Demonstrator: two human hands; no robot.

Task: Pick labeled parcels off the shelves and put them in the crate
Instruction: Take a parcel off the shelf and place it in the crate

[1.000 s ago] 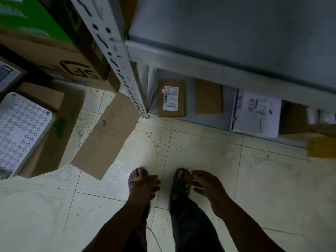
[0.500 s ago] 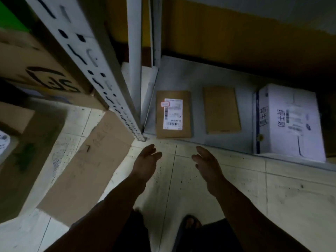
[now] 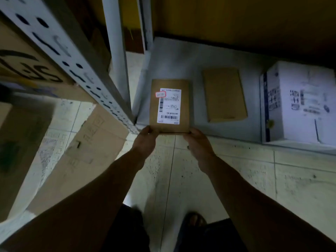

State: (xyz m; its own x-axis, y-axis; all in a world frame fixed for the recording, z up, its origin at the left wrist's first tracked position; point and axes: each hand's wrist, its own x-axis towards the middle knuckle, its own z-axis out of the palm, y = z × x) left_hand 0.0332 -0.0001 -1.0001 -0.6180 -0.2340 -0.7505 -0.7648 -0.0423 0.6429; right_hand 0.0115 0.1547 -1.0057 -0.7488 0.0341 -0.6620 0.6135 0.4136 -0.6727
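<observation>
- A flattened cardboard sheet (image 3: 87, 157) lies on the tiled floor (image 3: 236, 179), left of the perforated shelf upright (image 3: 76, 57).
- The left hand (image 3: 145, 140) grips the near left corner of the labeled parcel (image 3: 170, 106), thumb on top.
- The labeled parcel lies flat at the front of the grey bottom shelf (image 3: 196, 59), its near edge at the shelf's lip and its white barcode label facing up.
- The right hand (image 3: 199, 142) grips the near right corner, fingers curled under.
- A plain brown parcel (image 3: 224, 93) lies just beside it.
- A white box (image 3: 300, 102) stands farthest right.
</observation>
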